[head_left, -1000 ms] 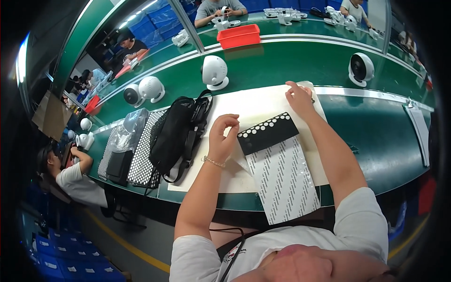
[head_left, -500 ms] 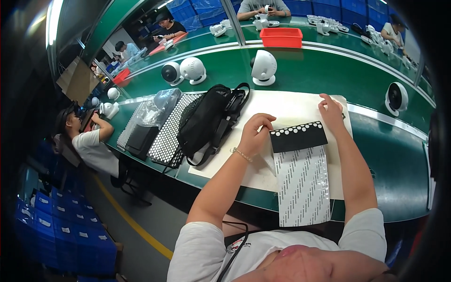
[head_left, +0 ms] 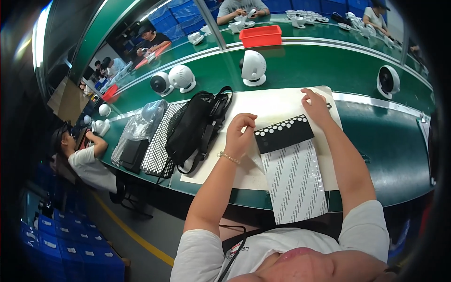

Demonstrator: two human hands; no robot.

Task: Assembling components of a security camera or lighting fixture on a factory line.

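Note:
A sheet of white patterned backing paper lies before me, its lower end hanging past the table's near edge. Across its top is a black strip with a row of white dots along the far edge. My left hand is just left of the strip, thumb and fingers curled together; whatever they may hold is too small to make out. Beyond the strip's far right corner, my right hand hovers with bent fingers, thumb and forefinger slightly apart. Both hands are over a cream board.
Left of the board lie a black mesh bag, white-dotted black sheets and a clear plastic bag. White round-headed devices stand along the back, another at right. A red bin sits beyond the rail; several people work nearby.
The whole view has turned slightly, so the scene sits further left and more tilted. Both hands stay near the dotted strip in much the same poses.

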